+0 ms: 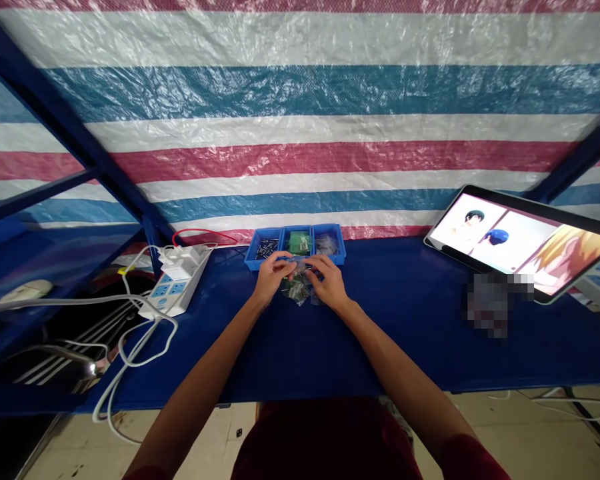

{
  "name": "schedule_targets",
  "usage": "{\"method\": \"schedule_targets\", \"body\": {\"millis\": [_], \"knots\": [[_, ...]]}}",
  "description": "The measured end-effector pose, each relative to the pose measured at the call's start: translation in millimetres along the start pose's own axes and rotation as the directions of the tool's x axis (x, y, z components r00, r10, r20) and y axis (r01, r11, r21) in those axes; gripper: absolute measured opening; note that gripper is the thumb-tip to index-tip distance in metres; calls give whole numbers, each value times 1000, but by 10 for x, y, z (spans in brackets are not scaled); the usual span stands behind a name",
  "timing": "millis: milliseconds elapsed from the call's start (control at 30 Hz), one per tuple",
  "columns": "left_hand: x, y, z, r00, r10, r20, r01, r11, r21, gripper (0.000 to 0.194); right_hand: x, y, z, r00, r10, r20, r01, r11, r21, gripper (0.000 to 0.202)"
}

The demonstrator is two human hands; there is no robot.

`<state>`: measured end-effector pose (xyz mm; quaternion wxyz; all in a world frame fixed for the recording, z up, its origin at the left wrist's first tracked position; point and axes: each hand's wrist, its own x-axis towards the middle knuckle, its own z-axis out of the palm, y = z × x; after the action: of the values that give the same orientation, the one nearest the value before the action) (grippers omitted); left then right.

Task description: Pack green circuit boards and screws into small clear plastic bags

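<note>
Both hands meet over the blue table, just in front of three blue bins. My left hand [274, 275] has its thumb and fingers pinched on the upper left edge of a small clear plastic bag [297, 289]. On the bag's right side, my right hand [327, 277] also grips it with closed fingers. Small green and metallic pieces show through or beside the bag. The left bin [267, 249] holds dark metal parts, the middle bin [300, 243] green pieces, and the right bin [327, 244] clear plastic bags.
A white power strip [176, 285] with cables lies on the left. A tablet [523, 241] leans at the back right, with a blurred item [488, 305] before it. Striped sheeting [330, 157] hangs behind the blue table [300, 360]. A white mouse [26, 292] sits far left.
</note>
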<state>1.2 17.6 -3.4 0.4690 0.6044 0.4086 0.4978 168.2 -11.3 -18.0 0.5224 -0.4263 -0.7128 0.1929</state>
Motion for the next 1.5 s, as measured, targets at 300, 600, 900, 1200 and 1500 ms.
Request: {"method": "schedule_targets", "body": {"millis": [300,600,900,1200,1500], "knots": [[-8,16,7,996,78,47,-82,992,95,32,31,-31,1,994,91,-66,-88,995,55,21],[18,-76,-5,1000,8,2,-8,998,54,29,13,20,11,991,122,-53,-115,985,127,27],[-4,-22,10,997,-44,67,52,991,-124,45,9,27,24,1000,-2,-27,2,1000,0,21],[9,-31,16,997,71,30,-74,991,112,33,35,44,24,969,245,-32,-235,956,177,23],[15,-2,14,997,61,-53,-60,998,29,27,161,138,-4,843,537,36,-452,670,590,27]]}}
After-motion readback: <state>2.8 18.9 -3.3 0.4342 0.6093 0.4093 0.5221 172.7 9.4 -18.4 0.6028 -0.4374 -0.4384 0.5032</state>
